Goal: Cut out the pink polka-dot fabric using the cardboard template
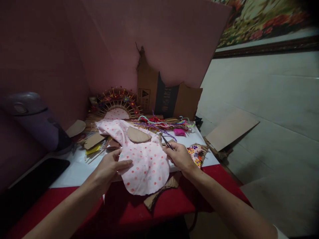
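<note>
Dotted cloth (146,171) hangs between the fingers: the left hand (109,166) pinches its edge, apparently to steady it, while the right hand (181,157) pinches a slim dark tool (166,141); beyond the fingers, a brown half-disc (138,135) rests on the cloth.

Left of the left hand (109,165), a purple cylindrical bottle (37,121) and flat black slab (41,177); high beyond the right hand (180,157), a framed floral painting (269,25).

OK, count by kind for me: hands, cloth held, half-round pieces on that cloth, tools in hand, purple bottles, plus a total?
Left hand and right hand: 2
Cloth: 1
Half-round piece: 1
Dark tool: 1
Purple bottle: 1
Total: 6
</note>
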### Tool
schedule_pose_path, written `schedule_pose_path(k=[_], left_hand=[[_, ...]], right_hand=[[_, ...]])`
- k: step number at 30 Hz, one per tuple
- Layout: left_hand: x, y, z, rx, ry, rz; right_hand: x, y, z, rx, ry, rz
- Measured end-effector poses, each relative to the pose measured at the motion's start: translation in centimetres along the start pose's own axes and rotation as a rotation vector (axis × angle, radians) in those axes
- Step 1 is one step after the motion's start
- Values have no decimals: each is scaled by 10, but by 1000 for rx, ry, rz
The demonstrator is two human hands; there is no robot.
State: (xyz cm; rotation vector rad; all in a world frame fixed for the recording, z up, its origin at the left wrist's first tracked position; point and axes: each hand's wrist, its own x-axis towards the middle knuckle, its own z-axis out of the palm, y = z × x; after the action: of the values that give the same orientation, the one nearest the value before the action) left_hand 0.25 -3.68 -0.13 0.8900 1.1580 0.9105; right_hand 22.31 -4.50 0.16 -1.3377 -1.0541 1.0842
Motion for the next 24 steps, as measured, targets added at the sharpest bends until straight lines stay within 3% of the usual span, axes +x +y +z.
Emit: schedule_pose_path(k=[3,5,9,11,14,15,19,24], left_hand=[[-1,-6,-2,-2,68,-10],[-1,-9,-4,-12,94,1],[3,-14,-8,-59,53,22],[5,-16,-8,-55,41,11],[9,-16,-9,-6,26,-16],[9,-16,-9,11,14,-23],[12,-13,-9,25,-37,-22],[15,-12,-9,49,13,5]], right_hand=[[-22,1,-12,-7,-55,64],[-43,1,-21,68,-163,205],[-71,9,-34,158,-281,343],[-67,12,-37,81,-258,274],[-39,14,-36,-254,3,-100],[-27,14,-34,-355,27,-186],[13,17,-23,-547,22,-264],[25,17,-12,-564,5,-326]])
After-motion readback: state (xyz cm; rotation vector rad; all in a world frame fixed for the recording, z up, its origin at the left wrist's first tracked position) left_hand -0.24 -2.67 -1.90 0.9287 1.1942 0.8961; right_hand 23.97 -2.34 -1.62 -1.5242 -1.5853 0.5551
